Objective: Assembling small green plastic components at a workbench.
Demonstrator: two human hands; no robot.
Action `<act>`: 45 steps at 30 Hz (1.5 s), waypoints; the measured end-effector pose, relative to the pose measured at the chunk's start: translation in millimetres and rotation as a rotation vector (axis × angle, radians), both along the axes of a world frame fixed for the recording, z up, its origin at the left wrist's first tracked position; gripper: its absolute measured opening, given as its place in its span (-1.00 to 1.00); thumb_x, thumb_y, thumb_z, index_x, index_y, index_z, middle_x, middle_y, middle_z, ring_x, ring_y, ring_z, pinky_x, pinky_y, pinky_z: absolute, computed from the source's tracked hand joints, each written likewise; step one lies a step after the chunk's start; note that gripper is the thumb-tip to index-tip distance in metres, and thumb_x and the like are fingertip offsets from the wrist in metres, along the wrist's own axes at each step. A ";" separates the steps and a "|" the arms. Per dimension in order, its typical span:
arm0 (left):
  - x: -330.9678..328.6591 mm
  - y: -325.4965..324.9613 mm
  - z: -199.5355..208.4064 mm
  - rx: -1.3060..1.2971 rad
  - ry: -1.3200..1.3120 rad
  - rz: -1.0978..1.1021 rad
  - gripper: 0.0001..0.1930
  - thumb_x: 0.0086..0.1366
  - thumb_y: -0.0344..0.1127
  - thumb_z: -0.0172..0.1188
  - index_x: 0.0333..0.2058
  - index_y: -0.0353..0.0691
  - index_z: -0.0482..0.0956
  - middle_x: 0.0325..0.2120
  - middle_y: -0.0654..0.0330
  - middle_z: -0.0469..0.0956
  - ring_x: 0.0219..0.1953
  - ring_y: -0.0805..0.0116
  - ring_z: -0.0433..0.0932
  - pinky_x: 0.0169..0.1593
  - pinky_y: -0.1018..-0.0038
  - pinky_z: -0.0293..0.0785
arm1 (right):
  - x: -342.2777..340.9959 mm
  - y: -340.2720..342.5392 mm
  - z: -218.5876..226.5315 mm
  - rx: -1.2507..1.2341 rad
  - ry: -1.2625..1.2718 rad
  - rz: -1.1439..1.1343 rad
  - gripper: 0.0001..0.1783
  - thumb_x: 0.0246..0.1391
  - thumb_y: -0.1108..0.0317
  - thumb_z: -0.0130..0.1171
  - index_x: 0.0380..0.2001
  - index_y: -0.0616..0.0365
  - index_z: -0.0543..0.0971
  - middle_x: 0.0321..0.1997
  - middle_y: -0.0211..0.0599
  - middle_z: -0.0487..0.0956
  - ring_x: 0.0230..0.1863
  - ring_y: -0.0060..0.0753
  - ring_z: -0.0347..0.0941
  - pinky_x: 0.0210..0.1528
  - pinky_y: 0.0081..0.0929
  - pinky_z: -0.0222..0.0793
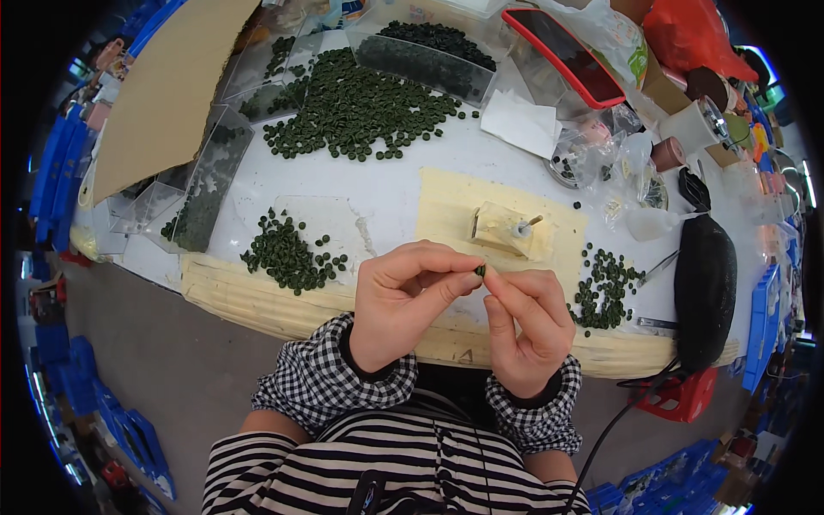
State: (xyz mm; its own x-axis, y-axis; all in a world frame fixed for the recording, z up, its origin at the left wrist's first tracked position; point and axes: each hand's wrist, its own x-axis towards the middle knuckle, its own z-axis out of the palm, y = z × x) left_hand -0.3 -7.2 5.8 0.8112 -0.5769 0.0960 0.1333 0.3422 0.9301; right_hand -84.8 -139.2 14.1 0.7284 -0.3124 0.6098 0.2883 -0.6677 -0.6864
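Above the table's front edge, my left hand (403, 296) pinches a small dark green round piece (480, 270) between thumb and fingertips. The fingertips of my right hand (534, 322) close on the same piece from the other side. My fingers cover most of it. Just beyond my hands, a small block (506, 229) covered in pale yellow material has a short peg on top and stands on a pale yellow sheet (442, 202). Similar green pieces lie in a loose pile (287, 255) left of my hands and in another pile (605, 292) to their right.
A large heap of green pieces (352, 112) lies farther back among clear plastic bins (421, 64). Cardboard (167, 94) leans at the left. A red-cased phone (566, 56), white paper (520, 123), plastic bags (631, 163) and a black pouch (705, 287) occupy the right side.
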 end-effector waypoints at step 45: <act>52.0 77.0 20.8 1.131 -1.055 0.406 -0.92 0.09 -0.53 0.27 -0.40 -0.32 0.59 -0.49 0.15 0.50 -0.39 0.24 0.44 -0.35 0.41 0.35 | -28.1 -17.4 -2.1 -0.384 0.231 -0.180 -0.78 -0.24 0.58 0.37 -0.44 0.19 0.56 -0.46 -0.30 0.55 -0.40 -0.22 0.43 -0.35 -0.36 0.34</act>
